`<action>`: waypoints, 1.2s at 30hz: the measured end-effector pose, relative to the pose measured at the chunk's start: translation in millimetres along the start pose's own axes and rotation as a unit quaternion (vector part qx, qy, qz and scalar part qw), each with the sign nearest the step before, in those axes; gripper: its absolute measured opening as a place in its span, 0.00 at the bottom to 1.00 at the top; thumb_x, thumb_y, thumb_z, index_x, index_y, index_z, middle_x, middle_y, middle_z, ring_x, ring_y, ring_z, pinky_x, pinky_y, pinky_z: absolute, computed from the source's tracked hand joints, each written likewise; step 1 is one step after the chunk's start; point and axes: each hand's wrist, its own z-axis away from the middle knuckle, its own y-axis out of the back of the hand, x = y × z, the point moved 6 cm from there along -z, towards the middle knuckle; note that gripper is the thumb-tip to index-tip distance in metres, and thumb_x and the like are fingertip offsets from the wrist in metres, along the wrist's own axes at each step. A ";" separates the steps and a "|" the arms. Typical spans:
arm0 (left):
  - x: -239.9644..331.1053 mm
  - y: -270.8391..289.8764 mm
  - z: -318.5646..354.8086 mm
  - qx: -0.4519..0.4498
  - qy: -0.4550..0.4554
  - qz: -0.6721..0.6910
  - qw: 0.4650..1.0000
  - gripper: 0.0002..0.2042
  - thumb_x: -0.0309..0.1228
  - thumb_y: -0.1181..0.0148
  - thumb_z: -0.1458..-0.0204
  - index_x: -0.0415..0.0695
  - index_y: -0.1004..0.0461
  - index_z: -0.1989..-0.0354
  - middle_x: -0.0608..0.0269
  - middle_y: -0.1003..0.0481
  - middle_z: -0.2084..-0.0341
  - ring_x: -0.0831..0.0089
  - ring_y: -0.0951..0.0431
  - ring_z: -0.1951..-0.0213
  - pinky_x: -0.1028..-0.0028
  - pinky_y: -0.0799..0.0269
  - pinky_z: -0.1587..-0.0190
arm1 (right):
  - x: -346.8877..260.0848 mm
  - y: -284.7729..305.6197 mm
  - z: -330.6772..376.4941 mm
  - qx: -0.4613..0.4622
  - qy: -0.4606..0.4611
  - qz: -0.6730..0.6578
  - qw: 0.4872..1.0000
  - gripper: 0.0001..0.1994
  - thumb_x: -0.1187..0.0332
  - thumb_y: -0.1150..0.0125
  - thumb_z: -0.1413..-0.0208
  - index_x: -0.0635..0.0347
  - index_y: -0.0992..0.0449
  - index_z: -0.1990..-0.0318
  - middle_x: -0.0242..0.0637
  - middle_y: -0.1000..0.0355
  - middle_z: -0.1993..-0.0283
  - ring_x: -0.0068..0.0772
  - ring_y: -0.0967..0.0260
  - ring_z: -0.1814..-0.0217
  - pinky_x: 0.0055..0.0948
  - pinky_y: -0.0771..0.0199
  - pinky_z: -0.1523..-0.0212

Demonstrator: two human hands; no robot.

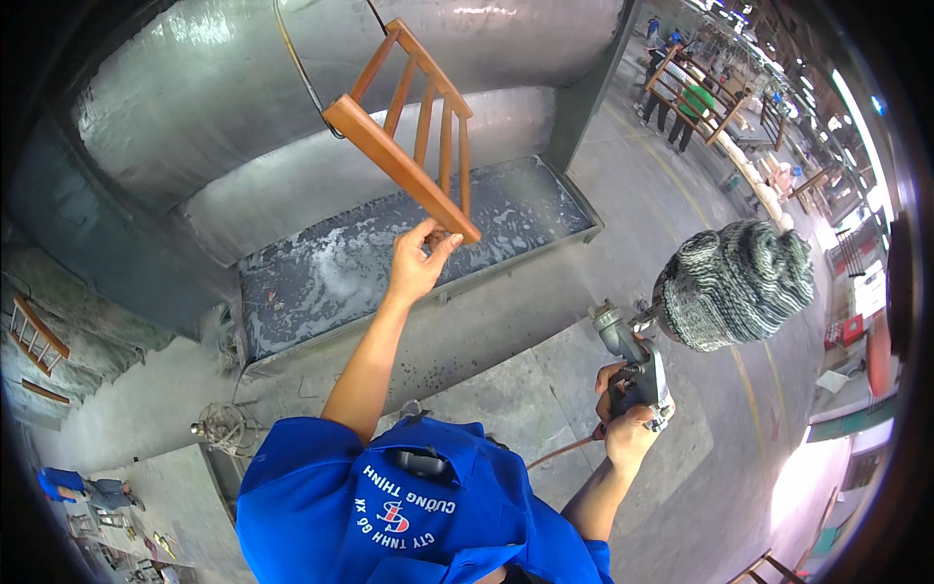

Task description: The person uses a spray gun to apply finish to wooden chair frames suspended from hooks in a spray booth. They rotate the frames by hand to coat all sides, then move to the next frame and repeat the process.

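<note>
A brown slatted wooden frame [409,165] hangs tilted from hooks above a water-filled trough. My left hand [418,261] pinches the near lower corner of its thick rail between thumb and fingers. On the right, my right hand [630,419] is wrapped around the grip of a spray gun [632,358], apart from the wooden frame. The gun's nozzle end points up and left. On top of the gun sits a cup covered in black-and-white knitted cloth [739,284]. A hose [564,451] runs from near the gun's grip toward my body.
The trough [409,352] holds foamy dark water below a curved metal backing wall [321,97]. Several people [693,102] stand far right beside wooden frames. At lower left are a round wire-like object [226,428], another slatted frame [39,336] and a person in blue [63,484].
</note>
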 end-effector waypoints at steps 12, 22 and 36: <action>0.0 -21.6 -13.6 0.065 -0.038 -0.048 0.996 0.08 0.30 0.29 0.44 0.39 0.17 0.60 0.68 0.27 0.83 0.82 0.35 0.79 0.76 0.40 0.73 | 4.6 43.2 43.6 -0.054 0.090 -0.266 0.958 0.61 0.13 0.58 0.58 0.68 0.34 0.38 0.43 0.29 0.80 0.22 0.44 0.90 0.21 0.41 0.84; 14.3 84.0 -52.7 0.190 0.038 -0.082 0.978 0.09 0.29 0.36 0.43 0.42 0.15 0.55 0.64 0.17 0.69 0.79 0.26 0.74 0.73 0.28 0.68 | 24.3 92.2 76.7 0.003 0.011 -0.126 0.992 0.59 0.16 0.59 0.51 0.77 0.35 0.40 0.46 0.29 0.82 0.22 0.44 0.91 0.21 0.40 0.86; 156.1 213.0 -116.8 0.212 -0.079 -0.136 0.965 0.13 0.34 0.37 0.34 0.39 0.16 0.48 0.76 0.32 0.74 0.86 0.39 0.73 0.82 0.44 0.71 | 64.7 90.3 83.8 -0.077 -0.078 -0.224 0.968 0.63 0.17 0.58 0.51 0.85 0.36 0.40 0.41 0.33 0.85 0.23 0.42 0.90 0.23 0.39 0.86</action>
